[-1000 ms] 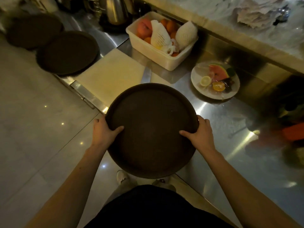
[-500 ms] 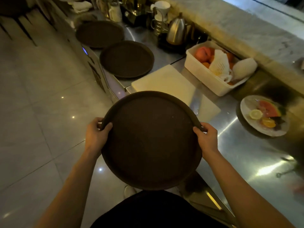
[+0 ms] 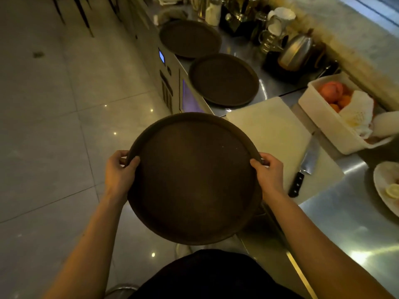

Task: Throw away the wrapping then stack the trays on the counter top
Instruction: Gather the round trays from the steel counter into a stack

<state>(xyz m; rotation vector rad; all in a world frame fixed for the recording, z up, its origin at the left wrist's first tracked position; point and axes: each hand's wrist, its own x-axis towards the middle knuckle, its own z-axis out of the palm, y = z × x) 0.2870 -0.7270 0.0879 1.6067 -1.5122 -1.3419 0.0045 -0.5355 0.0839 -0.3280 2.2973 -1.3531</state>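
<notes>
I hold a round dark brown tray in front of me, off the counter's front edge and over the floor. My left hand grips its left rim and my right hand grips its right rim. Two more dark round trays lie flat on the steel counter farther along: a nearer tray and a far tray behind it, side by side and not stacked. No wrapping is in view.
A white cutting board with a knife lies right of the held tray. A white tub of fruit, a plate with fruit slices, a kettle and jugs stand along the back. Tiled floor is at left.
The tray has come off the counter and moved left toward the two other trays. My view has swung left, and both hands have slid up to the tray's rim.
</notes>
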